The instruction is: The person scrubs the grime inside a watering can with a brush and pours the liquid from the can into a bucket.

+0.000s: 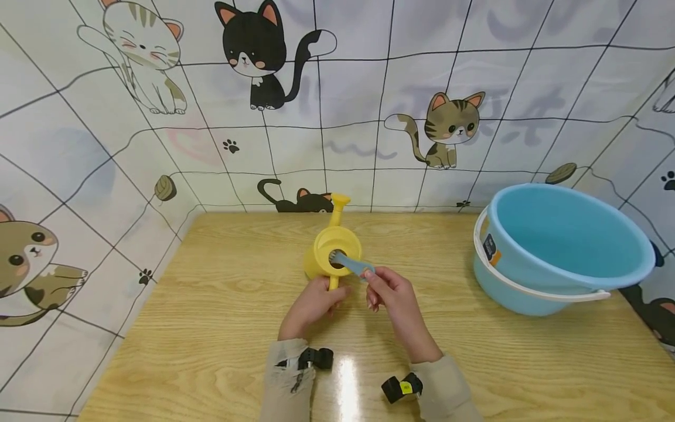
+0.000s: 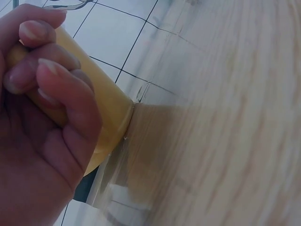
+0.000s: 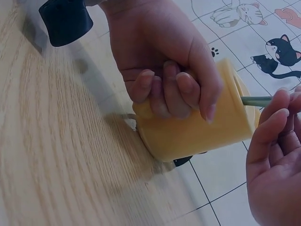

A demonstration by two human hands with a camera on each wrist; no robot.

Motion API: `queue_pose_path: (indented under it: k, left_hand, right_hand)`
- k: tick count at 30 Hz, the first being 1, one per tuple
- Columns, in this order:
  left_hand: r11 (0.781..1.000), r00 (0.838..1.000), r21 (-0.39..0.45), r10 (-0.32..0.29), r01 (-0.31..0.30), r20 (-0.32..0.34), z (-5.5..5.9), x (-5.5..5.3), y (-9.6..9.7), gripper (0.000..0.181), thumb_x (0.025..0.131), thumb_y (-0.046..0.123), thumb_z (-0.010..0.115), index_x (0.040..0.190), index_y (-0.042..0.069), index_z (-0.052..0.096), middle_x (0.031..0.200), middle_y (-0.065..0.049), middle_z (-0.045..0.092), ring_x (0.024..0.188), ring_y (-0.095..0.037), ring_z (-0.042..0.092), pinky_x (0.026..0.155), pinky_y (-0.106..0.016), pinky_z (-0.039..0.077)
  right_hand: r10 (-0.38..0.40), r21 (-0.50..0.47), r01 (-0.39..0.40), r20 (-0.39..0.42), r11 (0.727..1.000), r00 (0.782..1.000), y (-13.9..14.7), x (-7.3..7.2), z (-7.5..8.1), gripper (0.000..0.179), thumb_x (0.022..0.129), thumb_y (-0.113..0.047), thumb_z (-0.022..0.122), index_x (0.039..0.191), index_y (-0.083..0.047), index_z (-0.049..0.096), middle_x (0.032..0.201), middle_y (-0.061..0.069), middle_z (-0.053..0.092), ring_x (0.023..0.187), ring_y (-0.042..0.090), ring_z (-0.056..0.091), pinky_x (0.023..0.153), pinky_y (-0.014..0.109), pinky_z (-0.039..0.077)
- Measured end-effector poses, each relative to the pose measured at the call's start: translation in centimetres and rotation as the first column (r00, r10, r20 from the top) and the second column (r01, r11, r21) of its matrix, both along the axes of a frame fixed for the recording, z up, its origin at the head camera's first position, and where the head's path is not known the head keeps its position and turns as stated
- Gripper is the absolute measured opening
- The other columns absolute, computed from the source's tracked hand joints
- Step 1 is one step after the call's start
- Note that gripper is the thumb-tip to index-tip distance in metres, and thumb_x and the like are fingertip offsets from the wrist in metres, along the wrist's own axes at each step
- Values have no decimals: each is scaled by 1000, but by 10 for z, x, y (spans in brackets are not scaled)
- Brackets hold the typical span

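A yellow watering can [image 1: 319,262] stands on the wooden table, its spout pointing to the back wall. My left hand [image 1: 315,302] grips the can's handle; in the left wrist view the fingers [image 2: 70,99] curl round it. Between thumb and fingertips, my right hand [image 1: 392,293] pinches the end of a small blue tool [image 1: 354,265]. The tool slants into the round opening on top of the can. Its far end looks toothed, like a little rake or fork, and lies partly inside. In the right wrist view only a short stretch of the tool [image 3: 256,100] shows.
To the right on the table [image 1: 227,328] stands a light blue bucket [image 1: 522,296] with a white handle, and a light blue basin [image 1: 559,228] sits in its top. Cat-patterned tiled sheeting [image 1: 358,117] rises behind and at both sides. Each wrist wears a black camera.
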State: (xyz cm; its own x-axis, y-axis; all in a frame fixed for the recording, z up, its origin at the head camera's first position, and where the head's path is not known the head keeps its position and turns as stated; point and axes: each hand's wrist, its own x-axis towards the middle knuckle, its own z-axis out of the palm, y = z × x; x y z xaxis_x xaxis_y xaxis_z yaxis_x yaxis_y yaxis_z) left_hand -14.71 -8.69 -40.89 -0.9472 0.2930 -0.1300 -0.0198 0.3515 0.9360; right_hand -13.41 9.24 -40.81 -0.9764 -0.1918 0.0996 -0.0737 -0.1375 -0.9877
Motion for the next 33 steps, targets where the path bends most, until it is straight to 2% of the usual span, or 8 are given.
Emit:
queue_pose_path:
  k: [6,11,15,18,21,22,29,33]
  left_hand:
    - [1000,1000,8,11,-11,19,0,-1,-2,42,86,24,57,69,-13,51,51,-7,45,45,-15,40,46,-32,42]
    - [1000,1000,-3,-9,9,-2,1,-2,-2,44,86,26,57,69,-14,51,51,-7,45,44,-15,41,46,-33,41]
    - [1000,1000,-9,-15,15,-11,-3,-3,-1,42,86,24,56,67,-13,52,49,-6,45,42,-14,39,42,-27,36]
    - [1000,999,-12,-16,16,-28,-18,-10,-1,41,86,27,57,61,-6,51,46,-3,43,40,-13,38,40,-24,32]
    - [1000,999,-11,-13,13,-38,-34,-16,-1,40,84,31,58,56,3,49,45,-1,42,39,-14,39,39,-25,33]
    - [1000,999,-11,-10,10,-42,-36,-17,-1,39,83,32,58,55,7,48,46,0,41,39,-14,39,38,-25,33]
    - [1000,1000,-5,0,-1,-27,-35,-16,1,38,82,33,58,55,8,48,47,1,41,40,-14,38,39,-26,34]
    - [1000,1000,3,5,-4,-16,-35,-16,0,36,82,30,58,56,7,48,47,1,41,40,-13,38,39,-26,34]
  right_hand:
    - [1,-22,-2,-23,1000,1000,3,2,9,22,92,-21,49,94,0,57,58,8,43,52,19,45,49,32,41]
    - [14,-21,-15,-38,1000,999,3,-1,2,25,91,-24,50,95,0,57,59,6,45,52,18,45,49,34,42]
    - [6,-19,-7,-19,1000,1000,0,-2,-4,29,89,-28,54,96,0,58,59,7,46,52,18,45,48,33,41]
    - [4,-14,-4,17,1000,1000,-4,2,3,30,88,-25,56,97,3,57,59,9,46,52,18,44,49,32,41]
    - [15,7,-15,40,1000,999,-8,7,11,31,88,-22,56,102,6,56,60,9,46,53,17,45,50,30,42]
    - [18,18,-19,36,1000,999,-8,8,13,31,88,-21,56,103,6,56,60,8,46,53,16,45,50,29,42]
    - [42,41,-42,5,998,999,-9,10,15,31,87,-19,57,105,7,55,58,7,42,51,16,44,49,31,42]
    - [61,48,-61,-3,997,998,-7,11,17,31,88,-19,56,105,7,55,61,6,45,51,15,42,49,30,40]
